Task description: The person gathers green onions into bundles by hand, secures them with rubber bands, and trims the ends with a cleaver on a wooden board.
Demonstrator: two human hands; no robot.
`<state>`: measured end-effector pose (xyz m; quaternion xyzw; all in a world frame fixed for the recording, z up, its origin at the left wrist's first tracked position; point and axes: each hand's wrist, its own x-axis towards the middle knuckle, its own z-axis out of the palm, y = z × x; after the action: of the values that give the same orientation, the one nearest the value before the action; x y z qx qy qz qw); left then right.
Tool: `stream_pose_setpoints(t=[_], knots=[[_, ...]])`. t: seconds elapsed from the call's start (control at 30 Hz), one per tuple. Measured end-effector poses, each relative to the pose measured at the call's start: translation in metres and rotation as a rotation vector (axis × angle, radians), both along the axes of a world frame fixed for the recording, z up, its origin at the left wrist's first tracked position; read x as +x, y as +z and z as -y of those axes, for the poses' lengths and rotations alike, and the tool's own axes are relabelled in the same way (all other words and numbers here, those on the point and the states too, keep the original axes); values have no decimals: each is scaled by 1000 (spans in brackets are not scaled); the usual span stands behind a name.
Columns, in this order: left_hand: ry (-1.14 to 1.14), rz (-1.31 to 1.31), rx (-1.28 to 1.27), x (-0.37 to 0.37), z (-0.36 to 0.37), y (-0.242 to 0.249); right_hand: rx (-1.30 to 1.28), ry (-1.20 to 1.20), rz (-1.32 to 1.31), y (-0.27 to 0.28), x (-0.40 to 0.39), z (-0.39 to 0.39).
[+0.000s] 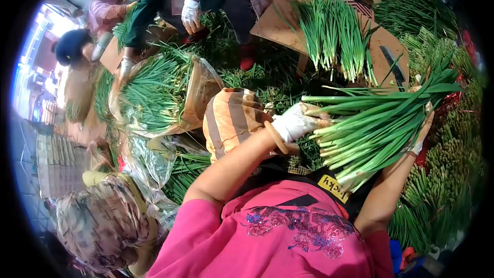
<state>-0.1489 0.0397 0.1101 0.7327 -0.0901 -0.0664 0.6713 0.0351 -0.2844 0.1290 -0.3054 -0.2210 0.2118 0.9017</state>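
A large fanned bundle of garlic chives [375,123] is held up in front of me, pale stem ends to the lower left and green leaves to the upper right. My right hand [424,129], in a soiled white glove, is wrapped round the leafy part, which hides much of it. On the stem side my left hand [301,121], also in a white glove, has its fingers closed on some of the stalks. Beyond the bundle, more chives [337,36] lie on a wooden board [278,23], beside a dark-bladed knife [392,66].
Across from me a co-worker's gloved hand [191,14] hangs near the knees. A plastic-lined heap of chives [154,92] stands left, near a striped orange cloth [231,121]. Stacked bundles [442,175] line the right side. A person in a patterned top [103,216] sits lower left.
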Motion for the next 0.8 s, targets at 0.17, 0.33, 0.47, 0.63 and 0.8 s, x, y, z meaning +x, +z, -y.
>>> stream_pose_setpoints(t=[0.17, 0.33, 0.47, 0.63, 0.8], knots=[[-192, -306, 1366, -6, -67, 9, -269, -442, -180, -8, -6, 14], [30, -105, 1293, -15, -122, -8, -181, -278, -24, 17, 10, 43], [-42, 129, 124, 8, -44, 9, -306, -599, -214, 40, -11, 1], [-35, 62, 87, 9, 7, -17, -283, -564, -162, 19, 5, 30], [-351, -186, 1183, 14, -73, -36, -180, -409, 4, 49, -11, 30]])
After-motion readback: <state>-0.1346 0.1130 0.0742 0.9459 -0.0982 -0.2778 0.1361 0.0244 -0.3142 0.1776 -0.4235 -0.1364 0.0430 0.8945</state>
